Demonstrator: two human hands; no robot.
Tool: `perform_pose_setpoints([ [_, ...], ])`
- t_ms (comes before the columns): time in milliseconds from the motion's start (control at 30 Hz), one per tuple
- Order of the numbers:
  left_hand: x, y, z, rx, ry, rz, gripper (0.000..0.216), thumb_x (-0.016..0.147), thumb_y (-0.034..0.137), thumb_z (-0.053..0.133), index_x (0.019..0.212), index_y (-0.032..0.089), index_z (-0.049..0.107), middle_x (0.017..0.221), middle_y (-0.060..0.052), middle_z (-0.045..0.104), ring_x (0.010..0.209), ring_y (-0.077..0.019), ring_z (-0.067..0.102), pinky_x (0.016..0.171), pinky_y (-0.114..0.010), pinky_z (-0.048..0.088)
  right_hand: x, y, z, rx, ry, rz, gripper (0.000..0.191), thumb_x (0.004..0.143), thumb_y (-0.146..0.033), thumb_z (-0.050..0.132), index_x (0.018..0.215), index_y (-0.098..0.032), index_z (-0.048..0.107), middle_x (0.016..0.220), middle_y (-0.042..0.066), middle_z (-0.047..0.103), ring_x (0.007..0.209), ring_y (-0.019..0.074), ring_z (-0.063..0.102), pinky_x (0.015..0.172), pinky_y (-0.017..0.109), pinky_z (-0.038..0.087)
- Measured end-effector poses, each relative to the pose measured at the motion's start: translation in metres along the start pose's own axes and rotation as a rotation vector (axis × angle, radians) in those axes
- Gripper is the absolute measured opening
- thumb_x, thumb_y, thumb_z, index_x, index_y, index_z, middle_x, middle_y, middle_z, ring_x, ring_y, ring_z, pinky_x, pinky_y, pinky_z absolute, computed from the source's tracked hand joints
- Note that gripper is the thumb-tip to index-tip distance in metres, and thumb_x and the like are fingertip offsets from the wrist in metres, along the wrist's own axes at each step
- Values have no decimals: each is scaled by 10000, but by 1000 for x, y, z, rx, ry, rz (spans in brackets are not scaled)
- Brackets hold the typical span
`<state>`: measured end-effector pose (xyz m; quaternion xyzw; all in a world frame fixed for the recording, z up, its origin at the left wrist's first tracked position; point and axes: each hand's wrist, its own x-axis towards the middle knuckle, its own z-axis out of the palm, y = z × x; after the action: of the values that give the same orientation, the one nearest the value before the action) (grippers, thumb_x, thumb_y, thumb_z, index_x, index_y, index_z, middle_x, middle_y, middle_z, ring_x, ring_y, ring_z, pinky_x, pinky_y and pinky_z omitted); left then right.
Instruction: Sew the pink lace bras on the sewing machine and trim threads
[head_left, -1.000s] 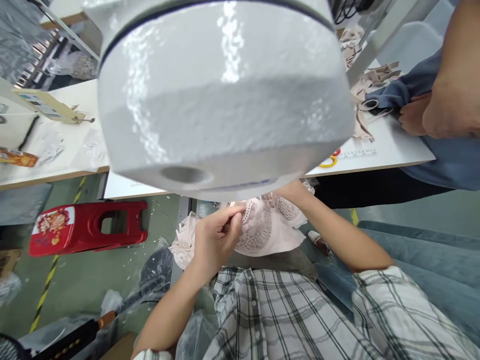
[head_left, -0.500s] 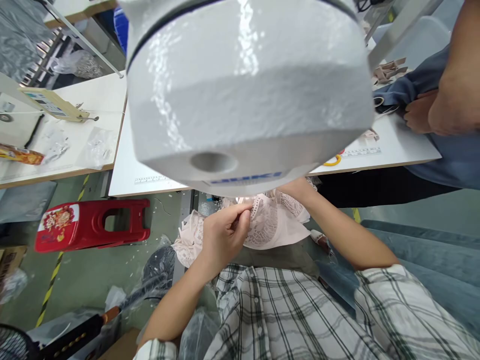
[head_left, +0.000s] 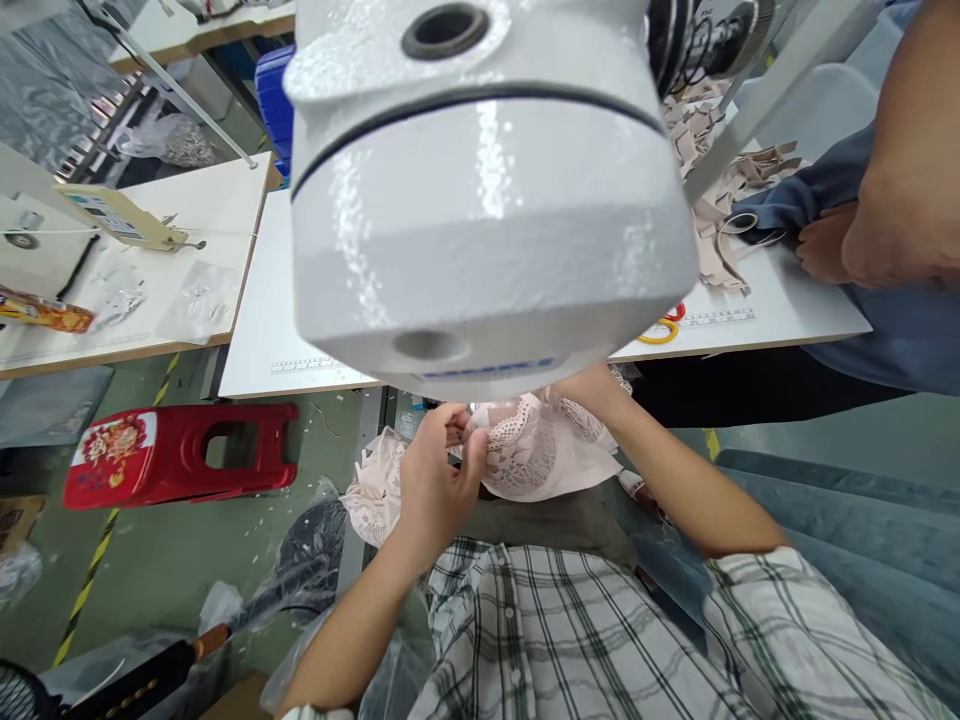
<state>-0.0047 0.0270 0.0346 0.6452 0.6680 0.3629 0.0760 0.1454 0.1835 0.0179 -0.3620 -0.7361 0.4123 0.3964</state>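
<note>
A pale pink lace garment (head_left: 534, 455) lies in my lap under the head of a white sewing machine (head_left: 487, 190). My left hand (head_left: 439, 480) pinches the garment's lace edge between thumb and fingers. My right forearm reaches forward beside the garment, but my right hand is hidden behind the machine head. More pink lace (head_left: 375, 490) hangs to the left of my left hand.
The white sewing table (head_left: 262, 330) carries printed rulers, yellow and red rings (head_left: 660, 328) and beige fabric pieces (head_left: 712, 250). Another person in blue (head_left: 885, 230) leans on its right end. A red stool (head_left: 180, 450) stands on the floor at left.
The view tilted, so the machine head now shows its top. My left hand turned slightly and keeps its pinch on the lace edge.
</note>
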Motion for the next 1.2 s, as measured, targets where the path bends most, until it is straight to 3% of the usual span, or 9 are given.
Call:
perform_pose_setpoints([
  [100, -3, 9, 10, 160, 139, 191, 282, 955, 296, 571, 1200, 156, 557, 1113, -146, 660, 1057, -244, 632, 924, -386, 504, -3, -8, -2, -19, -20, 27, 102, 817, -287, 625, 744, -218, 635, 851, 24, 573, 712, 173, 528, 688, 347, 496],
  [167, -5, 19, 18, 237, 114, 243, 364, 956, 329, 578, 1264, 137, 562, 1194, -175, 639, 1133, -283, 589, 991, -424, 435, -5, -12, -1, -28, -15, 44, 138, 817, -293, 595, 703, -217, 587, 831, 20, 534, 695, 170, 505, 688, 351, 483],
  [367, -11, 29, 24, 343, 45, 269, 409, 951, 354, 597, 1297, 135, 609, 1242, -180, 634, 1128, -300, 547, 985, -413, 373, -7, -12, 2, -10, -16, 74, 212, 815, -331, 569, 650, -233, 480, 822, 19, 488, 704, 176, 482, 716, 364, 471],
  [667, -17, 22, 20, 323, -7, 298, 392, 945, 304, 610, 1308, 155, 609, 1281, -182, 604, 1144, -291, 546, 1005, -425, 396, -11, -11, -5, 57, -37, 54, 184, 825, -345, 578, 704, -212, 539, 830, 29, 556, 724, 173, 528, 686, 331, 462],
  [967, -16, 24, 26, 337, -18, 310, 424, 929, 275, 630, 1338, 175, 587, 1320, -185, 583, 1166, -289, 540, 1024, -423, 401, -7, -10, -8, 260, -13, 78, 187, 788, -326, 633, 669, -210, 548, 845, 28, 611, 858, 197, 582, 833, 363, 507],
  [1067, -16, 25, 28, 341, -12, 329, 407, 931, 257, 624, 1329, 179, 593, 1312, -190, 585, 1159, -287, 556, 1030, -432, 401, -1, -3, -8, 310, -13, 49, 239, 751, -340, 653, 611, -210, 509, 787, 20, 581, 794, 186, 555, 756, 345, 491],
  [1200, -15, 26, 27, 361, -1, 353, 383, 926, 230, 627, 1305, 174, 607, 1290, -192, 596, 1149, -291, 566, 1020, -437, 410, 7, 0, -11, 264, -72, -30, 172, 685, -282, 652, 615, -194, 523, 769, 1, 532, 759, 152, 522, 644, 270, 413],
])
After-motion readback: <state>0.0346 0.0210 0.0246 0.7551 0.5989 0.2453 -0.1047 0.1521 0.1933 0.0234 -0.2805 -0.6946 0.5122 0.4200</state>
